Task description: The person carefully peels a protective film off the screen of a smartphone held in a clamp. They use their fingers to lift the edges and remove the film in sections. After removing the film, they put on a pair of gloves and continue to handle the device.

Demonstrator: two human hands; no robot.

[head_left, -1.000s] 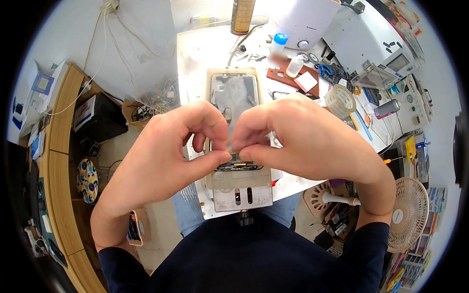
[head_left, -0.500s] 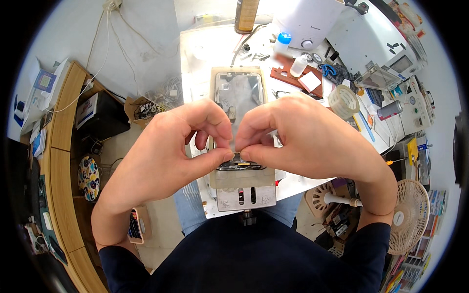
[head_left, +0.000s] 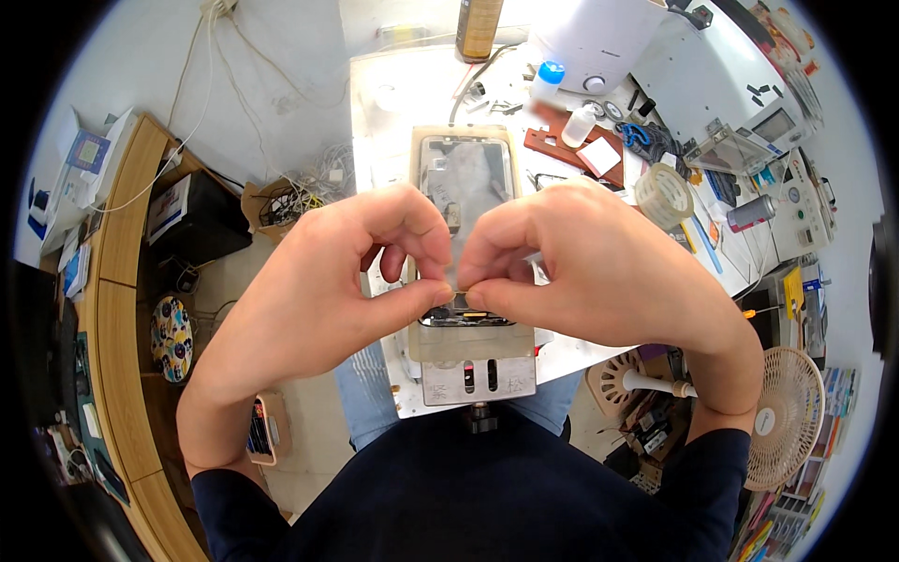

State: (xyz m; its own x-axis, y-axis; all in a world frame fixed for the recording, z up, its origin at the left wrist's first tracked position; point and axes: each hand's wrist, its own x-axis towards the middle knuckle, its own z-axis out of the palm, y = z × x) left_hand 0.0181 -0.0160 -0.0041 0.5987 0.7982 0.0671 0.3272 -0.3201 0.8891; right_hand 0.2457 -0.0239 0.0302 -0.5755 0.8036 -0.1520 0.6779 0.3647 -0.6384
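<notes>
An opened phone (head_left: 465, 169) with a dark rim and greyish inside lies upright on a beige pad. The pad sits on a metal fixture (head_left: 440, 382) with two slots and a black knob at its near edge. Over the phone's lower part, my left hand (head_left: 361, 267) and my right hand (head_left: 552, 258) face each other. Both are closed in a pinch, thumb against index finger. A thin yellowish strand (head_left: 460, 292) spans the short gap between the two thumbs. My fingers hide the middle of the phone.
Beyond the phone stand a blue-capped bottle (head_left: 548, 81), a white bottle (head_left: 579, 126) and a white appliance (head_left: 599, 47). On the right lie a brown tool board (head_left: 552, 140), a tape roll (head_left: 663, 195) and a can (head_left: 751, 214). A beige fan (head_left: 777, 407) is at lower right.
The phone, fixture and bench sit slightly further right in the picture. Both hands keep their pinch above the phone's lower part, with scarcely any other movement.
</notes>
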